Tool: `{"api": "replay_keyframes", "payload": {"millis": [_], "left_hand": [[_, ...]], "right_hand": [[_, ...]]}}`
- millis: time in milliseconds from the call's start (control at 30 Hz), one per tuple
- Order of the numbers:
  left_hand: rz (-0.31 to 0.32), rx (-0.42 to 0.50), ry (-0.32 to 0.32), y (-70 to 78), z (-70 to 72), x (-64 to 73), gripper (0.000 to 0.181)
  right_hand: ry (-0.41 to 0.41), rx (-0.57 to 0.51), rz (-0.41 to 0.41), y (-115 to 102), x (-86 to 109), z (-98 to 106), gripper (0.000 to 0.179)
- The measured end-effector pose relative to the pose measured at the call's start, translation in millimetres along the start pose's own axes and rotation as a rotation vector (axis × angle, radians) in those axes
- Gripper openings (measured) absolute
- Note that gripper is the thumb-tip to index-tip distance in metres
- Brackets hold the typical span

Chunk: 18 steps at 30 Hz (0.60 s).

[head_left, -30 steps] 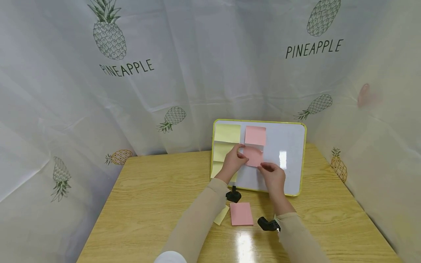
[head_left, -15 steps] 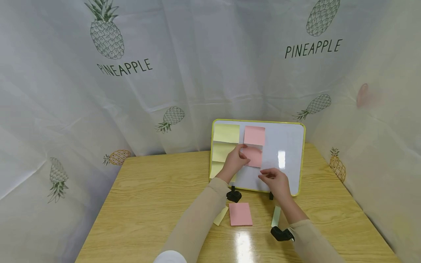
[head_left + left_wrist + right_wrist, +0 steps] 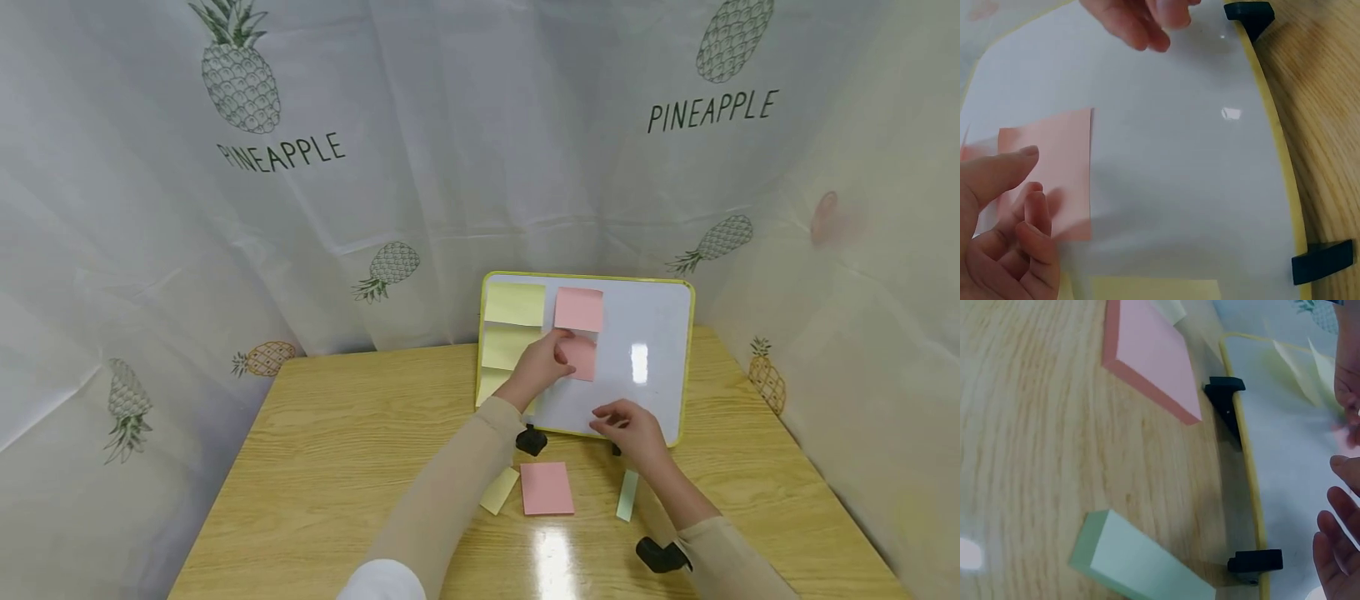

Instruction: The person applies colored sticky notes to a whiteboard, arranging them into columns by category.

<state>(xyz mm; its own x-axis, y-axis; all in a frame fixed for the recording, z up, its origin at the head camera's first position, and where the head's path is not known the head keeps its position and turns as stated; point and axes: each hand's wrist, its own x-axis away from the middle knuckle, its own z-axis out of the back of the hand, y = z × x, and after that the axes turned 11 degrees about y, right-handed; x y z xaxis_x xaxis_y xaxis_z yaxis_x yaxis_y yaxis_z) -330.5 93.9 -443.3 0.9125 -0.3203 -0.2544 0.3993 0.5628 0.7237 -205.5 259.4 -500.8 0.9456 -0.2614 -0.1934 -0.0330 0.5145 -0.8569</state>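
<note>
pink lower note (image 3: pixel 585 360): we'd press its top edge flat. left hand (image 3: pixel 540 365) loosely curled over it, ungripping; right hand (image 3: pixel 632 428) relaxed, empty.

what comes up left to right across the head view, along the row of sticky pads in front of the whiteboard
left sleeve → yellow sticky pad → pink sticky pad → pale green sticky pad → right sleeve
</note>
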Motion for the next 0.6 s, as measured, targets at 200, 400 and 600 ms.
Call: {"api": "replay_keyframes", "payload": {"millis": [200, 400, 600], "left_hand": [[-0.056, -0.076, -0.051, 3.8, 0.1, -6.8, 0.054], [-0.097, -0.117, -0.100, 7.9, 0.4, -11.9, 0.053], [-0.125, -0.179, -0.145, 13.1, -0.7, -16.8, 0.053]], "right_hand": [[-0.014, 0.018, 0.004, 8, 6.0, 2, 0.018], [-0.011, 0.031, 0.024, 14, 12.1, 2, 0.015], [-0.026, 0.028, 0.050, 17, 17.4, 1, 0.015]]}}
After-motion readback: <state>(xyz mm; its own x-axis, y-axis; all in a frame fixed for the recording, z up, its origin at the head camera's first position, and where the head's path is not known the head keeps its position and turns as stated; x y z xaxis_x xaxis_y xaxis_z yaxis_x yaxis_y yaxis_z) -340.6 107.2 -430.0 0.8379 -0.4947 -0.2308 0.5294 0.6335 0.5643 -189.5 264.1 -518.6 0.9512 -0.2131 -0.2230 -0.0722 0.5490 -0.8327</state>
